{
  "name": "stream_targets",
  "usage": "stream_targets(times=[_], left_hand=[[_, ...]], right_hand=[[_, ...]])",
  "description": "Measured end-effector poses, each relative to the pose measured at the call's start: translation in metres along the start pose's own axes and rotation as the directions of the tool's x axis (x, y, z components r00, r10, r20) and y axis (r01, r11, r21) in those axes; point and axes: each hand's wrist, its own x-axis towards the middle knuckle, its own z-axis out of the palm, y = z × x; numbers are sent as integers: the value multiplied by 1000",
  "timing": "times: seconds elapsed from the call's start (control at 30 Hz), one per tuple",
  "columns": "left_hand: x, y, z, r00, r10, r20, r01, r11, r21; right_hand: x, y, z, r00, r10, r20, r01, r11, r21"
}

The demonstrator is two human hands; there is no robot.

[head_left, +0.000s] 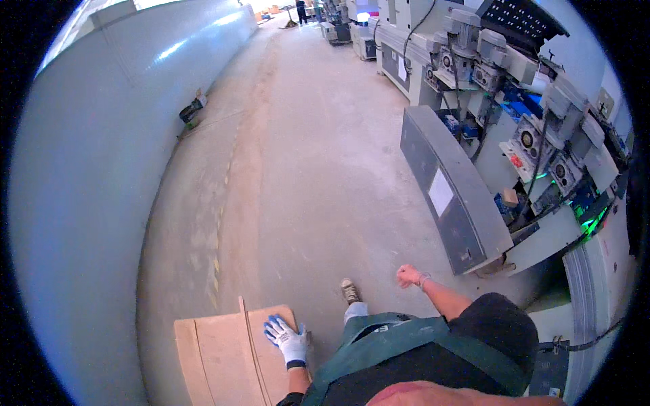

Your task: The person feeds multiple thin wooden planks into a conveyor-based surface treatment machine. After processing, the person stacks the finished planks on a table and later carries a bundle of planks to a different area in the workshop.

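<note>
My left hand (288, 340), in a white glove with blue fingertips, lies flat with its fingers spread on a light-brown wooden board (220, 352) at the lower left. A narrow wooden strip (252, 342) runs lengthwise over the board, just left of the hand, and its far end sticks out past the board's edge. My right hand (409, 276) is bare, with a band at the wrist. It hangs in the air right of my shoe, fingers curled in, and I see nothing in it.
Grey machines with motors (535, 145) line the right side, fronted by a dark cabinet (452, 189). A pale wall (101, 169) runs along the left, with a dark object (191, 110) at its foot. A person (302, 12) stands far ahead on the concrete floor (318, 149).
</note>
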Motion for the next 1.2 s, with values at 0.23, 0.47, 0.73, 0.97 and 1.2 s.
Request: stream_targets(times=[0.23,0.47,0.73,0.97,1.2], left_hand=[[208,69,1,999,-26,23,27,999,-20],[405,138,-2,999,-24,37,26,999,-38],[623,228,-9,990,-52,135,50,999,14],[825,288,6,989,-103,104,81,976,202],[1020,365,17,992,-81,101,56,972,230]], right_hand=[[129,-15,-81,895,426,127,-370,872,-319],[267,-50,-148,952,-51,302,256,674,-693],[479,-112,-237,889,-238,392,458,435,-775],[676,-290,-339,979,197,55,-204,955,216],[899,-347,-419,973,-131,190,160,976,-149]])
